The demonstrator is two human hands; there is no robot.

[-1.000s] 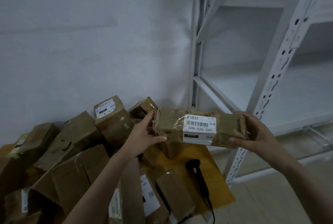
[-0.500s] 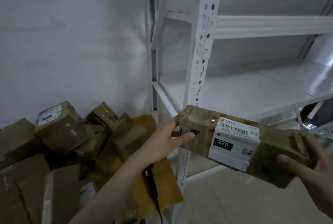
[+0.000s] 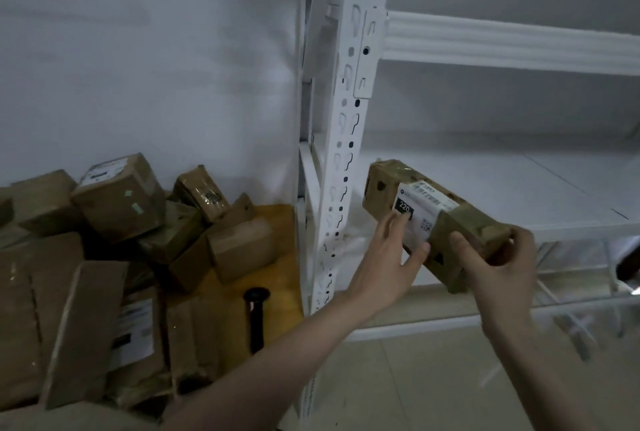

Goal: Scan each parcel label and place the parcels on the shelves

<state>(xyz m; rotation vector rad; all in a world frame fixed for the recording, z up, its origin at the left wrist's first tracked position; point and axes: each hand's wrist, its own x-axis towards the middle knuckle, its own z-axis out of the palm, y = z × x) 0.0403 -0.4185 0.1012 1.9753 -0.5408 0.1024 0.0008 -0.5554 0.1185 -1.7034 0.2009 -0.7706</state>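
A plain grey-white wall fills the upper left of the frame, and a white metal shelving unit [image 3: 349, 139] with a slotted upright takes up the centre and right, its middle shelf [image 3: 502, 195] bare and pale. In the lower left a heap of brown cardboard parcels [image 3: 114, 240] sits on a yellow surface, with a black handheld scanner [image 3: 255, 316] lying among them. The parcel in hand [image 3: 436, 222] is a long, narrow cardboard box, right of centre, tilted with its far end at the front edge of the middle shelf and not yet resting flat on it. The left hand [image 3: 388, 264] steadies its near side, fingers fairly straight across the label and thumb under the lower edge; the right hand [image 3: 495, 264] wraps the near end, fingers curled over the top and thumb along the side. The box looks stiff and probably light, since it is carried easily at one end; glossy clear tape over it may be slippery, so a hold on the bare cardboard ends seems surer than on the taped middle. Small punched holes show in its sides. The white label [image 3: 420, 210] carries "220" in white on a black patch and a small square code; the other print is too blurred to read. Labels on the heaped parcels are also unreadable.
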